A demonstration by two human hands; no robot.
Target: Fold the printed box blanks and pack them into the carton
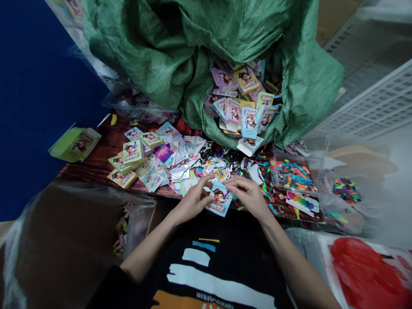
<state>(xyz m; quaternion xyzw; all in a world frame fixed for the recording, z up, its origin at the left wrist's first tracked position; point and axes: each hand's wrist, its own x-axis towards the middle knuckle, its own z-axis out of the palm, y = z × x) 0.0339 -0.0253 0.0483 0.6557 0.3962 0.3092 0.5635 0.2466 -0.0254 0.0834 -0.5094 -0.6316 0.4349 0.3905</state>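
Note:
My left hand and my right hand pinch the upper edge of a small blue printed cardboard box with a cartoon figure on it. Just beyond my fingers lie torn paper scraps and small colourful pieces. Further left on the dark wooden table, a heap of flattened printed boxes spreads out. Many more similar boxes spill from a green woven sack at the back. The box's lower part is visible, but my fingers hide some of its top edge.
To the right, a clear tray holds multicoloured pieces beside a rainbow heart card. A lime-green box rests at the table's left edge. A plastic-lined cardboard box stands lower left, and a red bag lies lower right.

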